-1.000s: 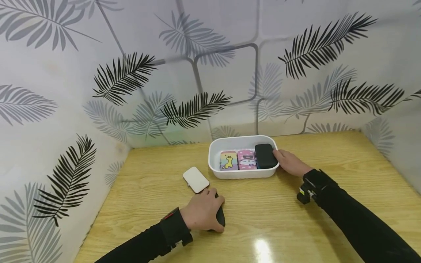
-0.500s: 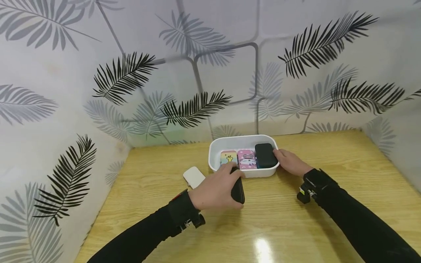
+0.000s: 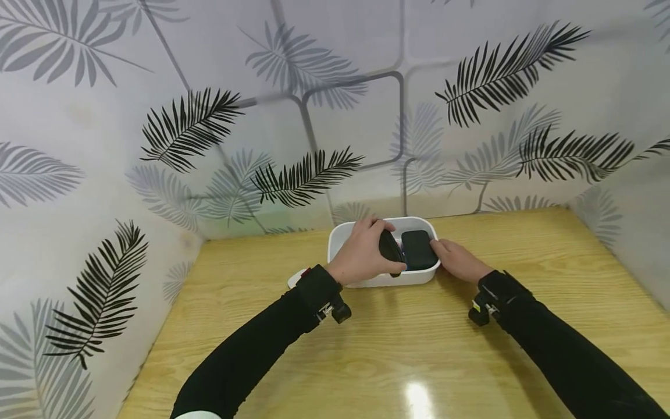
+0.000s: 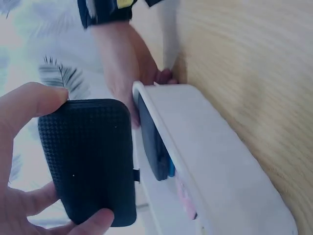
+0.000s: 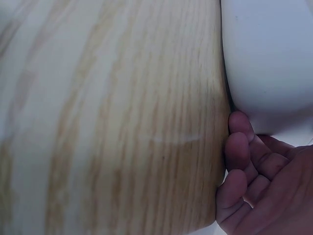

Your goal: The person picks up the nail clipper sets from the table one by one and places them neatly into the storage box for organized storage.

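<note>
My left hand [image 3: 361,253] holds a flat black case [image 3: 389,247] by its edges over the white plastic box [image 3: 389,281]. In the left wrist view the case [image 4: 90,156] shows a textured face, rounded corners and a small tab, with the thumb at one end and fingers at the other. At the box's right end my right hand [image 3: 460,261] grips the rim; in the right wrist view its curled fingers [image 5: 237,149] lie against the outer wall. Another black case [image 3: 419,250] rests inside the box. A pink case [image 4: 185,198] beside it shows only partly.
A white flat case [image 3: 296,279] lies on the wooden table [image 3: 419,337] left of the box, mostly behind my left hand and wrist. A leaf-patterned cloth [image 3: 356,128] rises behind the table and along its sides.
My left hand has lifted the black case off the table and carried it right and away from me, over the box. The right hand has stayed at the box's end.
</note>
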Available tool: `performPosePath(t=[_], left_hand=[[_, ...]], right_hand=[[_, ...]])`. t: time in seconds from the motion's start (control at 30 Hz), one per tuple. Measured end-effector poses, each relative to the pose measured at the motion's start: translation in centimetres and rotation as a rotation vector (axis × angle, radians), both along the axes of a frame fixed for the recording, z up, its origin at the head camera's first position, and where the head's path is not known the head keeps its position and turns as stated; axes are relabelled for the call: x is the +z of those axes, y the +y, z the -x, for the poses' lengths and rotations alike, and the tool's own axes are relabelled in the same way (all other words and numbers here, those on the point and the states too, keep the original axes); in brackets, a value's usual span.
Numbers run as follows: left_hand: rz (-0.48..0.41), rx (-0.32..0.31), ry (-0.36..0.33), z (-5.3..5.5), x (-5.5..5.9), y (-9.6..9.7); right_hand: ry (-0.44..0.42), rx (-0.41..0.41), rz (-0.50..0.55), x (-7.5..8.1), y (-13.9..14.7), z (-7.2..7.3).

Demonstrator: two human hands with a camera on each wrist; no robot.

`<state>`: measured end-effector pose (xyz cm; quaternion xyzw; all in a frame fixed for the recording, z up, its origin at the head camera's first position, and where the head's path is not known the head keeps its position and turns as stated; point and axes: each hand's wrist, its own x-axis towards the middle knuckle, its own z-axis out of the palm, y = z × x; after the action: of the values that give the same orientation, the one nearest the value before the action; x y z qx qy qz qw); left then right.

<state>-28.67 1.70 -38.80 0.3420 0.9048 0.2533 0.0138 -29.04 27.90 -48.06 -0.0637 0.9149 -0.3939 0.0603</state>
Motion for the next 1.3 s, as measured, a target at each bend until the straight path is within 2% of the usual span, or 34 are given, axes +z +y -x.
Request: performPosePath(t=[0.2, 0.27, 0.37, 0.53, 0.63, 0.9, 1.07, 1.17, 1.3], left_hand=[[-0.105, -0.019, -0.218, 2.8, -1.2, 0.4], [-0.124, -0.029, -0.281, 3.4, -1.6, 0.3], [-0.125, -0.025, -0.335, 4.0, -2.0, 0.0], [-0.092, -0.030, -0.366, 4.6, -2.1, -0.8], [-0.052, -0.046, -0.353, 4.9, -1.9, -1.2], [0.121, -0.082, -0.328, 5.7, -1.4, -2.6], [0.155, -0.070, -0.328, 6.0, -2.1, -2.8], [0.162, -0.062, -0.358, 6.2, -2.3, -2.7], [0.164, -0.075, -0.407, 6.3, -2.0, -2.5]], right_hand=[[0.011, -0.004, 0.000, 0.0, -0.3, 0.0], [0.011, -0.006, 0.001, -0.1, -0.4, 0.0], [0.002, -0.008, 0.000, -0.1, -0.6, 0.1], [-0.018, -0.017, -0.001, 0.0, -0.7, 0.1], [-0.022, -0.023, 0.001, 0.2, -0.6, 0.1], [-0.026, -0.028, 0.000, 0.1, -0.2, -0.1], [-0.018, -0.032, -0.003, -0.1, 0.0, -0.2], [-0.019, -0.032, -0.001, -0.2, -0.1, -0.1], [-0.029, -0.035, -0.001, -0.2, -0.1, -0.1]])
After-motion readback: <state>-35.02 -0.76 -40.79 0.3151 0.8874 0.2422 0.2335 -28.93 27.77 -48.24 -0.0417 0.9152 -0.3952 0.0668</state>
